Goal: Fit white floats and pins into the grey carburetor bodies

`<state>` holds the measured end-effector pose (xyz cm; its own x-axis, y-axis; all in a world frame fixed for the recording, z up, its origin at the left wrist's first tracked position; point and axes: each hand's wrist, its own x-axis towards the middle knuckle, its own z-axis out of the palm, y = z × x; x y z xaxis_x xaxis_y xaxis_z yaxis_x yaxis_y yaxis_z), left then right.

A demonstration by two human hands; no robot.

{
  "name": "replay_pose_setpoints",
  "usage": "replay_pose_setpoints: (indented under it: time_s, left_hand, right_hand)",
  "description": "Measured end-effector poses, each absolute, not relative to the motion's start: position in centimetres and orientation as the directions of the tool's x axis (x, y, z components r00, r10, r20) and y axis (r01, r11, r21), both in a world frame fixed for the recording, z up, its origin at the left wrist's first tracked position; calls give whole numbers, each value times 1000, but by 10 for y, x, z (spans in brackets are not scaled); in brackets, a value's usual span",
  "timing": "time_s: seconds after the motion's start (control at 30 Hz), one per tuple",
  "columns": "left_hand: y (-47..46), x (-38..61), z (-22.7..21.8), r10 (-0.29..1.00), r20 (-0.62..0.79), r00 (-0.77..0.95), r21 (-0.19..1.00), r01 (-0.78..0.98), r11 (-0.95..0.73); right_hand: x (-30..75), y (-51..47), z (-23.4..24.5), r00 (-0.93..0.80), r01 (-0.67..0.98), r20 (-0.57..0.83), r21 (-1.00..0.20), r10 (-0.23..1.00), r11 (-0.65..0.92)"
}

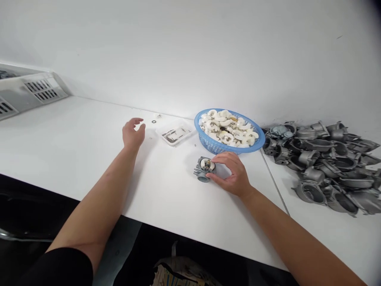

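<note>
Closest to the body, on the white bench (89, 159), the right hand (235, 176) rests with its fingers (226, 159) curled around a small grey cast-metal carburettor body (203, 174). The thumb is on the near side and the fingertips on the far side, so the part is gripped at their left ends while it stands on the bench. A white plastic piece with a brass-coloured pin (206, 163) sits in the part's top, just under the forefinger tip.

Well to the left of those fingers is the left hand (133, 134), its fingers (137, 120) loosely spread, slightly bent and holding nothing; whether it touches the bench I cannot tell. Just beyond and right of its fingertips lies a tiny black rubber ring (154, 121), then a flat clear plastic tray of thin metal pins (175, 134).

Just beyond the right fingers stands a round blue plastic basket (214, 147) heaped with white curved plastic floats (228, 127). Right of them, a heap of grey cast-metal bowls (327, 167) spreads along the wall. Far left of the left fingers sits a grey vented plastic crate (35, 89).
</note>
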<state>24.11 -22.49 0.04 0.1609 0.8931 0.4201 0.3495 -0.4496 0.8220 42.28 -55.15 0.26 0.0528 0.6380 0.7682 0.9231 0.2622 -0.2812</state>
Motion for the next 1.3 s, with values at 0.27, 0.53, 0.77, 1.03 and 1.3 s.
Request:
replay_pose_setpoints:
  time_s: [0.27,0.53,0.77,1.03,1.3]
  left_hand:
    - [-289,269,-9,422,317,849,296,334,-895]
    - [-282,264,-7,472,229,851,245,419,-874]
    - [-281,258,1,452,176,875,247,405,-880]
    - [-285,249,21,558,57,828,285,522,-804]
    - [-296,248,26,509,41,860,301,475,-827]
  right_hand:
    - [423,-555,0,128,902,738,-364,663,232]
    - [424,-558,-2,169,883,715,-415,679,218]
    - [423,-557,1,102,899,699,-370,708,235]
    - [424,-557,1,84,899,708,-358,701,253]
    - [424,-555,1,89,896,670,-378,737,235]
